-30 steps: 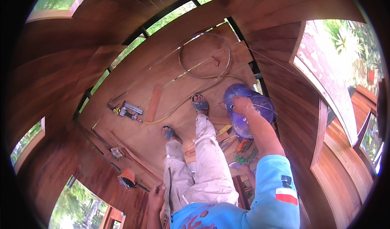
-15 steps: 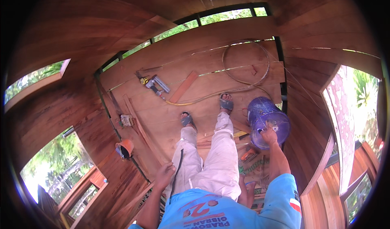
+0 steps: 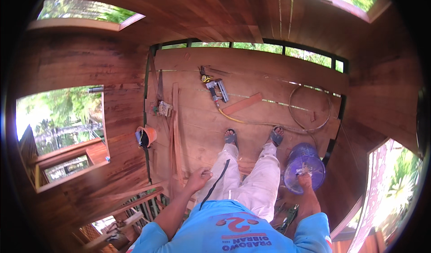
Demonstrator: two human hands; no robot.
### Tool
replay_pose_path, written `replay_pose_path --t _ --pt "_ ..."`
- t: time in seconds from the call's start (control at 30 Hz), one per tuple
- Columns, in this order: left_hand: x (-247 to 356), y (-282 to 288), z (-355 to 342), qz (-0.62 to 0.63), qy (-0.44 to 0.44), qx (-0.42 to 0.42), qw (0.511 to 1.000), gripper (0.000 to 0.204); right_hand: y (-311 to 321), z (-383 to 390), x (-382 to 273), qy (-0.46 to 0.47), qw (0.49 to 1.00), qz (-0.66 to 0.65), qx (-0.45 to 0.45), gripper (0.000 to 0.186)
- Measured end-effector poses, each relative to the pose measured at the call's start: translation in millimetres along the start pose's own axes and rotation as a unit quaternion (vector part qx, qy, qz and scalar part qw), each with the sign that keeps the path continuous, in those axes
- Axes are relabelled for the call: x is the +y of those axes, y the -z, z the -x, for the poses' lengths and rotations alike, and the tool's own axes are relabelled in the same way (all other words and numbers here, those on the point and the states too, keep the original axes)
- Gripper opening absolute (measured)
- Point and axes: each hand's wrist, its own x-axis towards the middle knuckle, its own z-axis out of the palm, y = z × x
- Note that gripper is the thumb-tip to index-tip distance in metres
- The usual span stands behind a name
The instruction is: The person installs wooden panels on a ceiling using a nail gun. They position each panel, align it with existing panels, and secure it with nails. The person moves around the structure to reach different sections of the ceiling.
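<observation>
My right hand [image 3: 305, 180] is over the top of a scuffed purple-blue bucket [image 3: 294, 174], to the right of my feet. Its fingers look bent together over a small pale patch; what they grip is too small to make out. My left hand [image 3: 199, 178] hangs in front of my left thigh, near a dark strap on the light trousers. The fingers are curled in, and anything inside them is hidden. A nail gun [image 3: 217, 90] lies on the plank floor ahead, joined to a yellowish air hose [image 3: 238, 119], with a yellow tape measure [image 3: 206, 78] beside it.
A short reddish board [image 3: 243, 104] lies beside the nail gun. Long wood strips [image 3: 176, 132] run along the left, by a small box [image 3: 165, 109]. An orange container [image 3: 149, 136] is near the left wall. Gaps show between planks; window openings are on several sides.
My view has turned, so the room appears shifted and rotated. My right hand stays at the bucket's top. My left hand remains curled beside my thigh.
</observation>
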Motion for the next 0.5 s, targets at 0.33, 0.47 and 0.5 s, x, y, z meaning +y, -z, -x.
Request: replay_pose_path --t 0.33,0.47,0.5 --pt "-63 32 1 0.085 -0.016 0.096 0.992 0.053 124 31 -62 -0.103 0.906 -0.394 0.116 0.036" --pt "-116 50 -14 0.159 -0.033 0.148 0.976 0.053 171 7 -116 -0.066 0.947 -0.277 0.149 0.036" --pt "-133 57 -18 0.178 -0.023 0.158 0.971 0.053 184 4 -127 -0.049 0.953 -0.264 0.140 0.036"
